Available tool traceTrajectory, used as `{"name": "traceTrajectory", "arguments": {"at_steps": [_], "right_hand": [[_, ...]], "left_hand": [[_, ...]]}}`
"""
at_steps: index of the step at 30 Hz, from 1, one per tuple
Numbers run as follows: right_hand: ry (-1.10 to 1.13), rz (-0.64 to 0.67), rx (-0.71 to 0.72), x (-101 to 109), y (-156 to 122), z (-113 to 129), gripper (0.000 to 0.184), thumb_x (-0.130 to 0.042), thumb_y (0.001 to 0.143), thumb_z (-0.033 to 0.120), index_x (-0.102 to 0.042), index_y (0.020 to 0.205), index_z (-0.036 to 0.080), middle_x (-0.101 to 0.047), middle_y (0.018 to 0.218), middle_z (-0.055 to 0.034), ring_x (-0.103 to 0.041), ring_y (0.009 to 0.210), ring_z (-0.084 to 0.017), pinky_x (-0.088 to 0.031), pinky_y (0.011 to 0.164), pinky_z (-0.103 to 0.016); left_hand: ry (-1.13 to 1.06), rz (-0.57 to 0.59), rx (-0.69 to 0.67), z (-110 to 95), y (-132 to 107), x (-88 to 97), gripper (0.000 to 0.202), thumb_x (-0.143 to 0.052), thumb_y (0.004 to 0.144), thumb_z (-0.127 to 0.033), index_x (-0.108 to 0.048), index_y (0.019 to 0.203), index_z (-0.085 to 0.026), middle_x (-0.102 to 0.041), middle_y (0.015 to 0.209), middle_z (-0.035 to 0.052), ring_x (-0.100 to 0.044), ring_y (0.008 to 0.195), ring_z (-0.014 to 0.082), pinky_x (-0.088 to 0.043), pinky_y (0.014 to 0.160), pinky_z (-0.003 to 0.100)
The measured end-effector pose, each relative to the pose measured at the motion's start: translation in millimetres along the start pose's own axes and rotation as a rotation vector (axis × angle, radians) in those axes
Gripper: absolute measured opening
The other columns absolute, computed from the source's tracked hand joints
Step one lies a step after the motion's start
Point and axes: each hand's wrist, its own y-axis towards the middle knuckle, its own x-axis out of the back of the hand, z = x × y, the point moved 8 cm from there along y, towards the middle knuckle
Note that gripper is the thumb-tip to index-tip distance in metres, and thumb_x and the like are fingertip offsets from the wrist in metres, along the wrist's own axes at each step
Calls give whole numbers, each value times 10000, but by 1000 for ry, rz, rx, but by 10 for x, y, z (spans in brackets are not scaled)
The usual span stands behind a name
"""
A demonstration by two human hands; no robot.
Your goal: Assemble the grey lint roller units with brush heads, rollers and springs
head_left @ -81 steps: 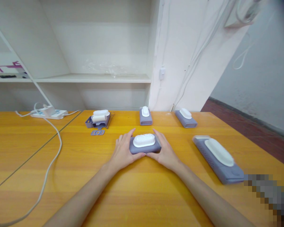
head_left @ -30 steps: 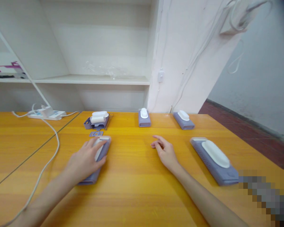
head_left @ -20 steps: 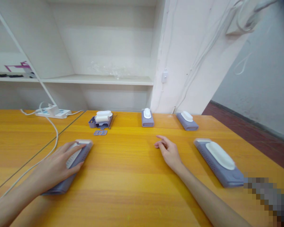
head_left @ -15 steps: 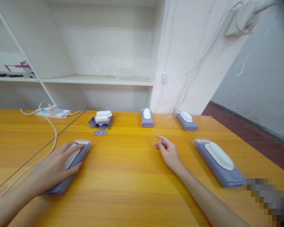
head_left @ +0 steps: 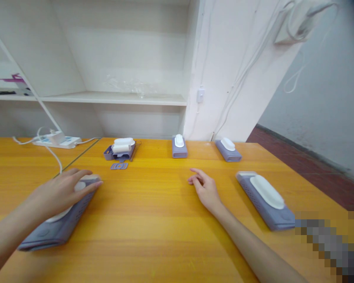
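A purple-grey rectangular plastic case [head_left: 72, 224] with a white oval piece on top lies at the left front of the table. My left hand [head_left: 67, 186] lies over its far half, fingers and thumb stretched out, with part of the white piece showing between them. The undersides of those fingers are hidden. My right hand [head_left: 205, 190] rests on the table near the middle, fingers loosely bent and apart, with nothing visible in it. Right of that hand lies a similar case [head_left: 264, 206], its white oval piece [head_left: 267, 190] uppermost and small holes along its side.
Two more such cases, one in the middle [head_left: 179, 152] and one to its right [head_left: 227, 152], stand at the back. Further left are an opened case with white parts [head_left: 122, 148] and a flat purple-grey piece [head_left: 119, 166]. A power strip [head_left: 72, 142] with white cables lies back left.
The case under my left hand has shifted left and nearer to me. My left hand has moved up along it toward its far end. The right hand stays put; the whole view has shifted slightly.
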Motion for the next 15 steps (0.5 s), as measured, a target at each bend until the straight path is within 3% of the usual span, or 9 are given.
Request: {"name": "traceTrajectory", "arguments": {"at_steps": [4, 10, 15], "right_hand": [[-3, -1, 7, -5, -3, 4, 326, -464, 832, 267, -565, 1120, 150, -679, 784, -44, -652, 751, -175, -503, 766, -321], [-15, 2, 11, -8, -10, 23, 321, -462, 838, 270, -565, 1118, 152, -676, 781, -40, -648, 751, -174, -497, 771, -319], [-24, 12, 11, -6, -9, 15, 323, -455, 841, 258, -562, 1127, 155, -675, 794, -37, -645, 763, -174, -493, 780, -322]], "left_hand": [[45, 60, -48, -215, 254, 24, 645, -373, 785, -686, -542, 1173, -199, -591, 1194, 102, -558, 1071, 316, -427, 890, 423], [64, -33, -102, -606, 606, 133, 585, -344, 830, -608, -547, 1159, -169, -623, 1053, 132, -588, 988, 304, -433, 855, 399], [89, -94, -38, -740, 854, 114, 603, -370, 814, -589, -516, 1214, -162, -586, 1084, 152, -577, 994, 313, -448, 814, 386]]}}
